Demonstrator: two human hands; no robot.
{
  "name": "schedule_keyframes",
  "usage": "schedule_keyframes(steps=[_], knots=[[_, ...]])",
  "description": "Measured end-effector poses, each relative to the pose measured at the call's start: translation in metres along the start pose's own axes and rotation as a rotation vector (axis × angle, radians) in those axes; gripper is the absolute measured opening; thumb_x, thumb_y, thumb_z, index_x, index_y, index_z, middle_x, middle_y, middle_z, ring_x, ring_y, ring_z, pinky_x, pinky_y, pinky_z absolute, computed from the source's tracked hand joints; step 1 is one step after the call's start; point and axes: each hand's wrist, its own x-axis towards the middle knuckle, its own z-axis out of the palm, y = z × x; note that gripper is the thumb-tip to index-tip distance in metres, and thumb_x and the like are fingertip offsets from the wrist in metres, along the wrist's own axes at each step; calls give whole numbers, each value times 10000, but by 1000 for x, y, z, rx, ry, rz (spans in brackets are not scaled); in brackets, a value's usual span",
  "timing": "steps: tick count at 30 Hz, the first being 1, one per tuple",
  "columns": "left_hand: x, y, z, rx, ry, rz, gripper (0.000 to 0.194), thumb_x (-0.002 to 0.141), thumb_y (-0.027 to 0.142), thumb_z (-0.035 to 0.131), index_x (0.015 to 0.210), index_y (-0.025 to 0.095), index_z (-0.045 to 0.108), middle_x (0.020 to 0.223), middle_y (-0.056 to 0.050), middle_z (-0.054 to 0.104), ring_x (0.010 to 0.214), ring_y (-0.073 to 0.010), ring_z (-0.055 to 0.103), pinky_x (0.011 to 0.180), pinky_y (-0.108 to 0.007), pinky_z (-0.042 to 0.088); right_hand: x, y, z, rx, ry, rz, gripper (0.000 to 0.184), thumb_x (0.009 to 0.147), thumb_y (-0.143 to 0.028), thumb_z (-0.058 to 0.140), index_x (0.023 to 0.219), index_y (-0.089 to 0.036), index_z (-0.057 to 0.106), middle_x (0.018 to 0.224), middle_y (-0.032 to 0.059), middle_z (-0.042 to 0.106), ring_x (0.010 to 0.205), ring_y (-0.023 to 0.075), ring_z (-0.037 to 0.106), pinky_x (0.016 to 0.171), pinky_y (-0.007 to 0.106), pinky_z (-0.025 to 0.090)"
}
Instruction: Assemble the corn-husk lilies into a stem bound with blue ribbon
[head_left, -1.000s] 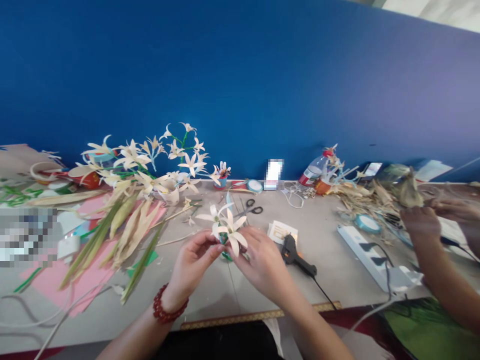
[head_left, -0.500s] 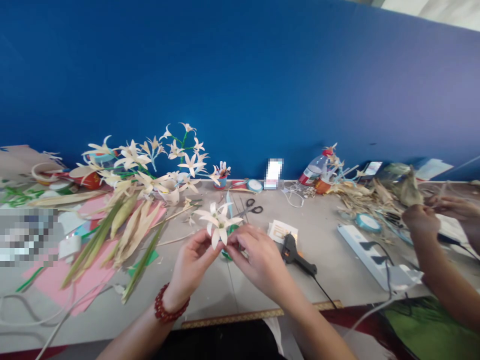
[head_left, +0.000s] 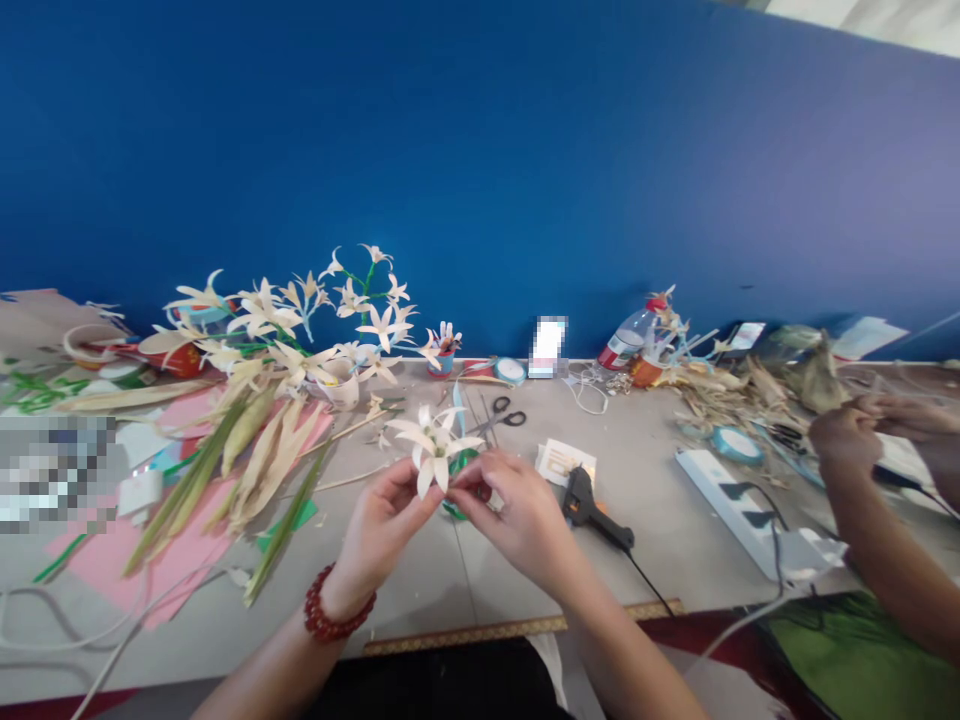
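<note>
A white artificial lily (head_left: 435, 446) with pointed petals is held low over the table, its face turned up. My left hand (head_left: 390, 515) closes its thumb and fingers around the flower's base from the left; a red bead bracelet circles that wrist. From the right, my right hand (head_left: 514, 510) pinches close under the petals, and what lies between its fingertips is hidden. Something green, like a roll of tape (head_left: 463, 461), shows just behind the right fingers; I cannot tell whether the hand touches it.
Scissors (head_left: 508, 412) and a black glue gun (head_left: 596, 510) lie beyond and right of my hands. Corn husks (head_left: 274, 465) on pink paper and cups of finished flowers (head_left: 341, 385) fill the left. A white power strip (head_left: 731, 510) and a co-worker's hands (head_left: 847, 437) are at right.
The lily and both hands have shifted very slightly left. My right fingers have changed their bend a little at the flower's base. The co-worker's hands moved slightly.
</note>
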Motion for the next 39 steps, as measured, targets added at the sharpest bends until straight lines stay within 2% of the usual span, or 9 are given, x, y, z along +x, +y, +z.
schedule_keyframes(steps=[5,12,20,25,30,39], knots=[[1,-1,-2,-47,-44,2,97,829,247,696,908,209,738,856,-11,728,814,-143,636,785,-226,497,4,5,-2,104,-69,27,132,881,-293,657,792,-198,634,734,5,656,684,146,613,632,243,463],[2,-2,-3,-91,-33,-3,81,802,248,725,866,201,741,834,-8,726,800,-137,618,790,-227,487,11,9,-5,144,-134,39,161,855,-314,692,770,-189,637,688,-8,634,634,129,590,597,225,439],[2,5,-3,-80,-58,-91,129,746,243,776,853,187,732,822,-13,715,788,-145,623,754,-227,499,11,12,-5,204,-127,38,176,842,-250,700,711,-180,606,656,-12,602,642,131,576,602,221,428],[3,6,-2,-165,-86,-98,129,758,227,768,876,191,730,834,-11,708,807,-135,614,787,-228,488,13,15,-6,267,-172,28,180,853,-319,696,754,-182,631,672,-7,606,636,127,576,609,224,429],[2,6,-3,-238,-146,-118,46,787,209,742,815,189,712,806,6,680,794,-109,581,779,-201,460,13,16,-8,369,-227,5,127,882,-287,660,805,-188,644,742,0,633,681,125,591,645,225,445],[1,7,-2,-249,-150,-107,26,798,198,729,815,186,713,819,-7,694,813,-123,595,788,-217,464,10,17,-3,348,-178,41,85,853,-246,673,810,-187,629,740,-4,622,661,126,565,640,239,437]])
